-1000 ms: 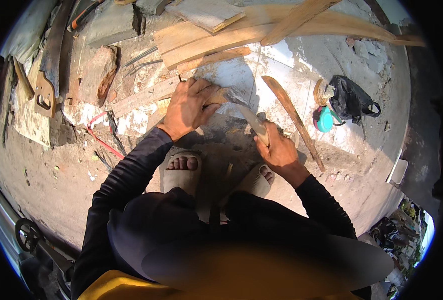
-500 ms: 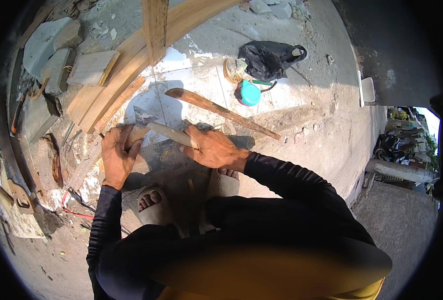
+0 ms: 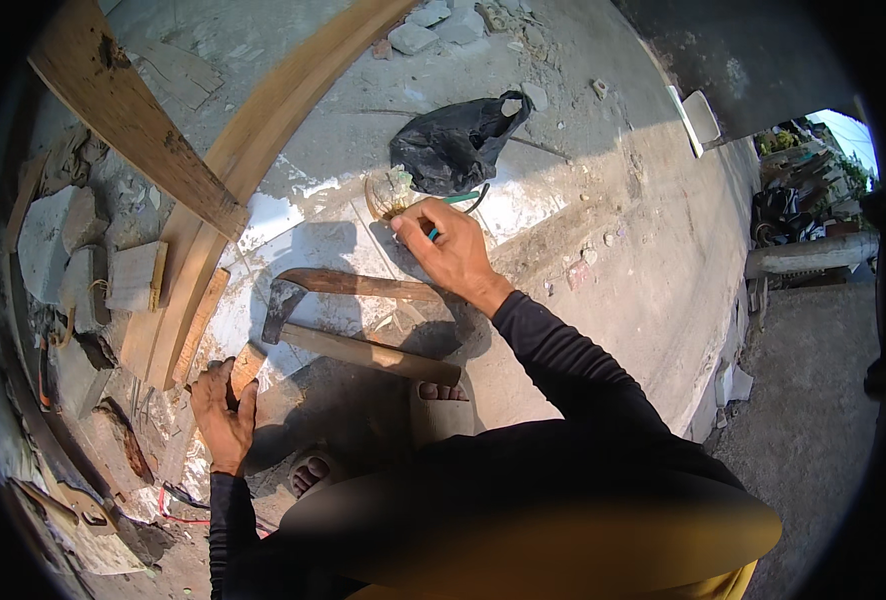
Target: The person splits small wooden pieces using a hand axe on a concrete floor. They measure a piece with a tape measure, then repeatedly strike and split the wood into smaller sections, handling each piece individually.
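My left hand [image 3: 225, 415] grips a short wooden piece [image 3: 248, 366] between thumb and fingers, low over the ground. My right hand [image 3: 450, 252] is closed, its fingertips down at a small clear bag of what look like nails [image 3: 397, 190]. Whatever the fingertips pinch is hidden. Under that hand, a bit of the turquoise tape measure [image 3: 433, 234] shows. Between my hands lies a hammer with a dark metal head [image 3: 281, 306] and a pale wooden handle [image 3: 378, 354]. A dark, narrow wooden strip [image 3: 363, 284] lies just beyond the handle.
A black plastic bag [image 3: 453, 148] sits beyond my right hand. Long planks [image 3: 263, 130] and a slanting post [image 3: 133, 110] stand at the far left. Stone blocks [image 3: 48, 240] and a handsaw [image 3: 88, 510] are along the left edge. My sandalled foot [image 3: 441, 410] is near the handle.
My right hand has let go of the hammer, which now lies on the ground, and has moved away to the small bag. My left hand still holds the wooden piece. The view has shifted.
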Tool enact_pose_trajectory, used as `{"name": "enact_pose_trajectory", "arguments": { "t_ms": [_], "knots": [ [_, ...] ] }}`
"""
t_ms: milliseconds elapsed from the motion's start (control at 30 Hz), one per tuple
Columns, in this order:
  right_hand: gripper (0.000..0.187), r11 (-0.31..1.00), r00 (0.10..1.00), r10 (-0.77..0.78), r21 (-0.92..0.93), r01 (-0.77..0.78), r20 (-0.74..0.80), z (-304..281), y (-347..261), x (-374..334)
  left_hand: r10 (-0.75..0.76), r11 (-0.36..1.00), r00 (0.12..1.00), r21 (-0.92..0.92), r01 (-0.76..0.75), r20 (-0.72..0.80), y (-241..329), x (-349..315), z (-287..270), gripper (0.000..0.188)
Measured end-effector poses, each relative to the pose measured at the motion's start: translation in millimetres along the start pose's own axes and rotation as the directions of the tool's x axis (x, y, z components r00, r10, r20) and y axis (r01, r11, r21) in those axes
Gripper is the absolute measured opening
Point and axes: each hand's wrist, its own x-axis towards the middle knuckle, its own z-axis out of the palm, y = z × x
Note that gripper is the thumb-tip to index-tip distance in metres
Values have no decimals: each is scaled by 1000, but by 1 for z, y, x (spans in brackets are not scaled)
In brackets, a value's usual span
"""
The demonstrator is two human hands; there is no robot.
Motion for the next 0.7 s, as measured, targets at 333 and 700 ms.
{"name": "enact_pose_trajectory", "arguments": {
  "t_ms": [333,700],
  "knots": [
    [32,754,953,283,-639,-154,105,-84,174,153,-1,1000,1000,9,1,8,1,2,-1,49],
    [24,829,983,139,-529,-184,-124,-80,179,127,-21,1000,1000,16,21,8,7,2,-6,49]
  ]
}}
